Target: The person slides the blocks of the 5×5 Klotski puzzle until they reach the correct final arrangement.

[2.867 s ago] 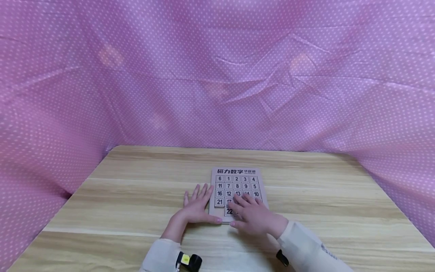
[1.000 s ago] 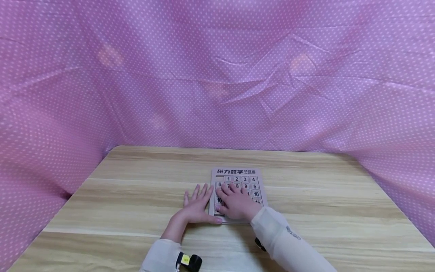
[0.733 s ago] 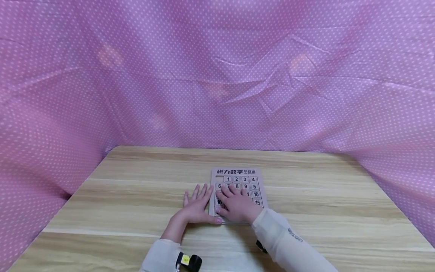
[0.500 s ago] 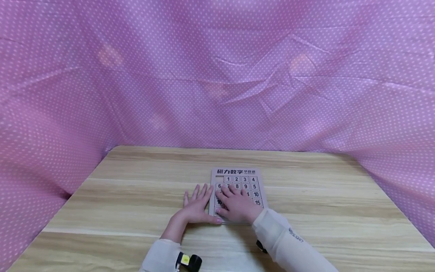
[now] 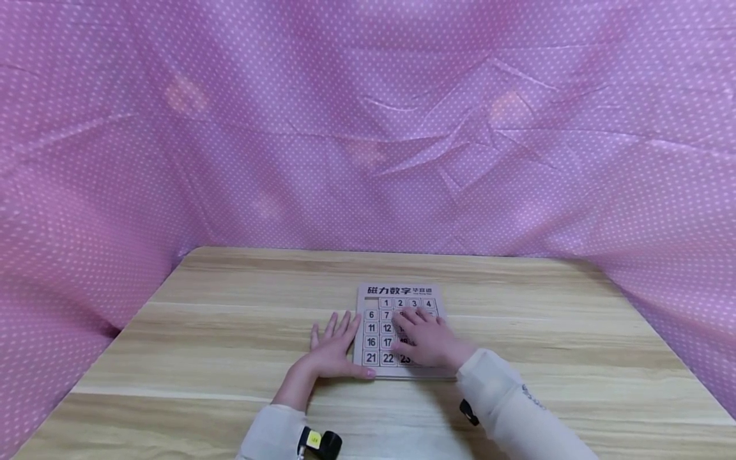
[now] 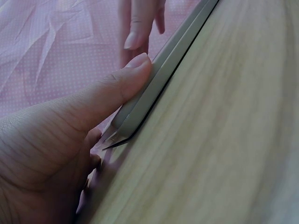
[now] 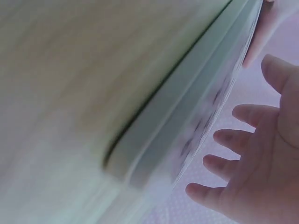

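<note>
A number slide puzzle point(image 5: 358, 348) with a pale frame and Chinese lettering lies flat on the table. Its blank space point(image 5: 372, 303) is at the top left; below it, tiles 6, 11, 16 and 21 fill the left column. My left hand point(image 5: 330, 356) is spread against the left edge, its thumb on the near left corner of the frame point(image 6: 161, 77). Over the right part of the tiles hovers my right hand point(image 5: 430, 342), fingers loosely extended, hiding several numbers. In the right wrist view these fingers point(image 7: 231, 140) appear apart from the puzzle and hold nothing.
The light wood table point(image 5: 230, 294) extends around the puzzle on all sides. Pink dotted cloth point(image 5: 368, 160) hangs behind it and along both sides. A black wrist camera point(image 5: 329, 445) sits at the left sleeve, another black device point(image 5: 468, 412) at the right.
Tiles 6, 11, 16 and 21 have slid down one place, so the blank space went from bottom left to top left. My right hand moved left, then back right. My left hand stayed.
</note>
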A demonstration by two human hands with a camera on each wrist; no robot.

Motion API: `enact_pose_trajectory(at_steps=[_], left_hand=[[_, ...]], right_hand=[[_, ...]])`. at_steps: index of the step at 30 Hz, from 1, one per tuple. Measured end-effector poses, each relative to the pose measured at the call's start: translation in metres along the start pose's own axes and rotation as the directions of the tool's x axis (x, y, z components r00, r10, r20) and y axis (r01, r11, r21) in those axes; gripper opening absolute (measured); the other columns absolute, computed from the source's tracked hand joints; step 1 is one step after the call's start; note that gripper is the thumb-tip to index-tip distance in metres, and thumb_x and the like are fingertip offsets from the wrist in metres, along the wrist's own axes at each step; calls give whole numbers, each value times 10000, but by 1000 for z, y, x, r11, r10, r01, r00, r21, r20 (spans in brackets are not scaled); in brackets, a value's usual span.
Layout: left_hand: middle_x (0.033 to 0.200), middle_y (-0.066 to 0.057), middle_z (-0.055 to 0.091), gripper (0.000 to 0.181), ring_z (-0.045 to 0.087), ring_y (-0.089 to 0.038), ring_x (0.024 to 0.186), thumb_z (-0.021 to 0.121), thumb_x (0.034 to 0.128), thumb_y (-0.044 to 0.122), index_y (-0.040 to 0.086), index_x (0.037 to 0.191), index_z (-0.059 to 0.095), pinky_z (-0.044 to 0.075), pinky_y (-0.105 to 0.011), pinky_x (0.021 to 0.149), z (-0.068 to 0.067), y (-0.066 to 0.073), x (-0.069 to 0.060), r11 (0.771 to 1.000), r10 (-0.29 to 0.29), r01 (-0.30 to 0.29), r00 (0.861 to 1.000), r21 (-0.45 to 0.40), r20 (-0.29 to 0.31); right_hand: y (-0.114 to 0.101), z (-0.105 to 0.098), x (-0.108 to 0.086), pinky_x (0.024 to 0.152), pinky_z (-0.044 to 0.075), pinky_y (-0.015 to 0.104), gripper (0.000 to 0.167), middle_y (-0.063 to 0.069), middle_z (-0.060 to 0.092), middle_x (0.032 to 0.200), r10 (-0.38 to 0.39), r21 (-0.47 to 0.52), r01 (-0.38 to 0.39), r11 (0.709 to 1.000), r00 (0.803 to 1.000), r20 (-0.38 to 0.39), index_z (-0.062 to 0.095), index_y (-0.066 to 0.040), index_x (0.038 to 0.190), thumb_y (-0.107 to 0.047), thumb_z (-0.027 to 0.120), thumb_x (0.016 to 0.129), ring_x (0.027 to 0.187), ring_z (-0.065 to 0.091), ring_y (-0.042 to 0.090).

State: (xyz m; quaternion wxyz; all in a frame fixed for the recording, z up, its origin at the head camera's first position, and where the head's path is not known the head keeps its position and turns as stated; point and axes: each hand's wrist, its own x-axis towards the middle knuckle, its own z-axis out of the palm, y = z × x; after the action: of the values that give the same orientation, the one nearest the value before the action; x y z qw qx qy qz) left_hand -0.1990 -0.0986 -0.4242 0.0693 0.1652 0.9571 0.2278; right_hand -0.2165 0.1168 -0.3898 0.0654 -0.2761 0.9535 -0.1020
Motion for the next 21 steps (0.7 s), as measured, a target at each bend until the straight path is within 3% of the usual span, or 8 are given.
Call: enact_pose_trajectory(at_steps=[11,21], left_hand=[[1427,-108,36,1154,-76,-312,1267,610,514,699,151,1396,107,-138,-538,928,4,5,-2,1000,-14,14,1000,-14,-4],[1425,-115,35,1154,-77,-315,1266,621,519,685,139,1396,106,-138,-537,929,5,9,-5,1000,-27,26,1000,-12,-7]], right_hand=[[36,-2,-14,904,148,621,606,196,239,1365,68,31,-67,997,997,-43,310,-79,1340,-424,452,862,1224,145,420],[43,-1,-17,899,161,622,605,202,253,1357,81,39,-79,996,996,-46,303,-55,1338,-410,445,870,1215,169,426]])
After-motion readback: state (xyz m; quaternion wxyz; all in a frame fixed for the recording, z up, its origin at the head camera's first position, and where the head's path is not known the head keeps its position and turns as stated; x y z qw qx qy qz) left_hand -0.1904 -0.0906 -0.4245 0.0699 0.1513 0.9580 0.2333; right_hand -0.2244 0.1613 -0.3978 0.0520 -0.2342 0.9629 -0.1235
